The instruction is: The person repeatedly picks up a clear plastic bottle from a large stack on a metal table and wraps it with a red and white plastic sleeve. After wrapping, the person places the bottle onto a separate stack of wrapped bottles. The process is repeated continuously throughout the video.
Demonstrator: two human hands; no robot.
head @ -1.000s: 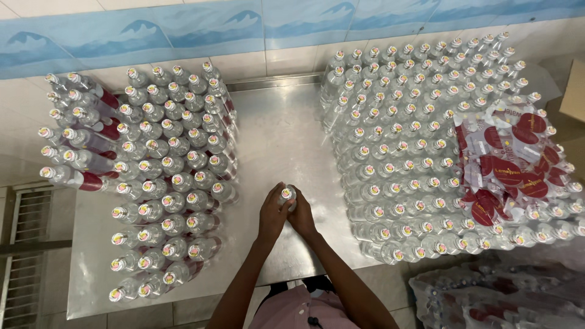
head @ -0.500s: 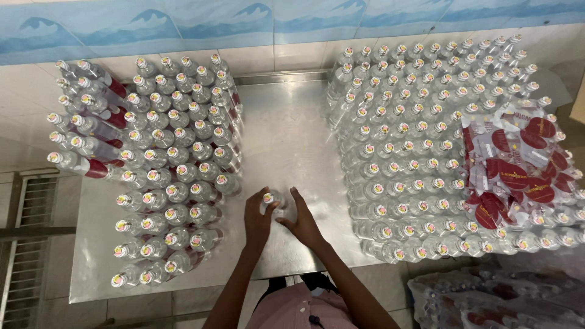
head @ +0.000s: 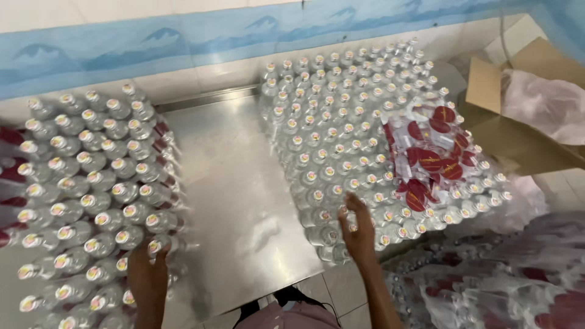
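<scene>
Closest to you, your left hand (head: 148,275) is reaching into the near edge of the left batch of bottles (head: 91,195), its fingers curling around one small clear bottle (head: 157,245) with a pale round cap; the grip is blurred, so how firmly you are clenching it is hard to tell. Your right hand (head: 358,228) is lying spread on the near corner of the right batch of bottles (head: 341,140), fingers loosely parted and touching the cap tops, grasping nothing.

Between your hands the steel table (head: 237,183) is showing a bare, brushed, dully shining strip, with a faint smear of reflection near its front edge.

Both batches are standing upright in tight rows, glassy and see-through, each bottle topped with a light cap bearing a small coloured centre. On the right batch a clear bag of round red labels (head: 429,158) is resting on the caps.

At your lower right, crinkled plastic-wrapped packs (head: 499,280) are piling up, glossy with red showing through. Farther right, an open cardboard box (head: 518,116) is holding a rumpled white plastic liner (head: 545,100). Behind everything, a blue painted band (head: 213,33) is running along the tiled wall.
</scene>
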